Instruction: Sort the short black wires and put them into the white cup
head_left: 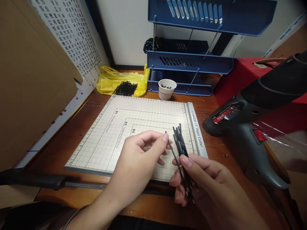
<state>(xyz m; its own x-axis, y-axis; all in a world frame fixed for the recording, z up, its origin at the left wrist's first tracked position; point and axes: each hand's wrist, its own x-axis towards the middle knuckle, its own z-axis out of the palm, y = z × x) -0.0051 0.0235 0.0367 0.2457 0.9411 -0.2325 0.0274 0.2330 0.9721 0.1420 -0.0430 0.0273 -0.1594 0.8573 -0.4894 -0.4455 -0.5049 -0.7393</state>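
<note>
My right hand [203, 182] is closed around a bundle of thin black sticks [180, 140] that fan upward over the paper cutter board [115, 134]. Beside it, my left hand [141, 156] pinches a single black stick [173, 153] between thumb and forefinger, its tip touching the bundle. Both hands hover above the board's near right part.
A black heat gun [249, 127] lies to the right. At the back stand a white paper cup [167, 89] holding black bits, a yellow bag [112, 80] with more black sticks [125, 88], and a blue stacked letter tray [189, 60]. The cutter's black handle [35, 181] runs along the near left edge. Cardboard leans at the left.
</note>
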